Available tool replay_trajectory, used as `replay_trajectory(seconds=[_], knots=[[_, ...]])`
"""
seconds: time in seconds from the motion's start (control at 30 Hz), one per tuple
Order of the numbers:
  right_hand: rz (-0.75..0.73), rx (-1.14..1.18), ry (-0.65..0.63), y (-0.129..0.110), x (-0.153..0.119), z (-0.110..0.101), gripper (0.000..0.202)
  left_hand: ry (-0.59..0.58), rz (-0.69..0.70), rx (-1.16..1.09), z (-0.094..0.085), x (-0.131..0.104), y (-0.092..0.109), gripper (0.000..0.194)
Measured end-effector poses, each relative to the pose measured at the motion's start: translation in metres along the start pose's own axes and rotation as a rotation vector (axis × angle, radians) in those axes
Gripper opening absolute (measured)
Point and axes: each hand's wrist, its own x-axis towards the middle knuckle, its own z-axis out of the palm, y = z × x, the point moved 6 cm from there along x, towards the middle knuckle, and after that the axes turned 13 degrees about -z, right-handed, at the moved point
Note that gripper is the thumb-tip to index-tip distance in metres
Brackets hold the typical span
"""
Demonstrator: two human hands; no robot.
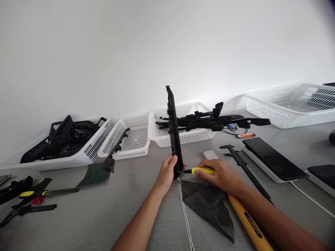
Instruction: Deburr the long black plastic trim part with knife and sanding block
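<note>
My left hand point(167, 170) is closed around the lower end of a long black plastic trim piece point(173, 129), which stands nearly upright above the table. In my right hand point(220, 172) is a yellow utility knife point(202, 170), its blade touching or very near the bottom of the trim piece. Exactly where the tip meets the plastic is too small to tell. Below the knife lies a dark sheet of sandpaper point(209, 205), creased and torn at the edge. A yellow-handled tool point(248, 223) runs under my right forearm, its head hidden.
White baskets point(125, 153) line the wall, some with black plastic parts point(75, 134). To the right lie a caliper point(246, 167), a phone point(274, 157) on a white box and a battery point(246, 135). A file point(60, 191) and green sheet point(95, 174) lie left.
</note>
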Motion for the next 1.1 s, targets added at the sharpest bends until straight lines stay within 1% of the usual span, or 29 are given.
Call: replay_trajectory(seconds=[0.13,0.33,0.53,0.73,0.9,1.1], knots=[[-0.004,-0.012,-0.021,0.0009,-0.0004,0.0008,0.044,0.003,-0.003,-0.006,-0.0011,0.0008,0.0003,0.062],[0.005,-0.009,-0.025,0.002,-0.0008,0.0003,0.047,-0.005,-0.003,-0.029,-0.0016,0.0011,0.0009,0.061],[-0.018,-0.04,-0.071,0.0032,-0.0022,0.0007,0.041,-0.018,-0.026,-0.053,-0.0012,-0.0008,0.0028,0.061],[-0.01,-0.039,-0.047,0.0012,-0.0017,-0.0005,0.042,-0.009,-0.049,-0.109,-0.0018,-0.0021,0.0045,0.062],[-0.024,-0.043,-0.053,0.0037,-0.0015,0.0021,0.041,-0.041,-0.058,-0.138,-0.0023,-0.0013,0.0045,0.06],[-0.028,0.029,-0.025,-0.0001,-0.0017,-0.0001,0.049,-0.074,-0.06,-0.131,-0.0027,-0.0008,0.0049,0.058]])
